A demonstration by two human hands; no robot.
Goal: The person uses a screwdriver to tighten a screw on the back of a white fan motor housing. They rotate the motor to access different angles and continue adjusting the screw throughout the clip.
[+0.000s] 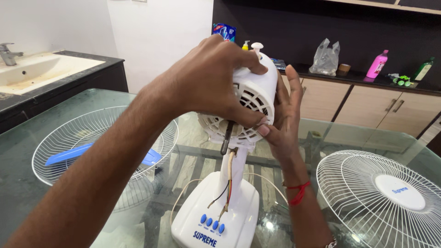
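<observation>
Between the two hands, raised above the glass table [55, 138], sat the white motor housing [255, 98] of a table fan. The left hand [209, 82] came in from the lower left and lay over the top and near side of the housing, fingers curled round it and thumb pressed against the vented face, in a firm grip. The right hand [282, 115] rose from below on the far right side, palm flat against the shell, fingers spread upward and thumb touching the lower rim; it braced the housing rather than closing round it.

The housing's long axis ran roughly level, tipped slightly, with the dark shaft [226, 137] pointing down and toward the camera from the vented face. A small white knob [257, 46] stood up just beyond the left hand's fingertips.

Directly below the hands stood the white fan base [216, 216] with its neck, loose wires [227, 186] running down the front and four blue buttons [211, 223] near the bottom. Left of the left forearm lay a wire grille [105, 142] with a blue blade [73, 155] resting in it. Right of the right wrist lay a second grille [381, 193] with a white centre disc.
</observation>
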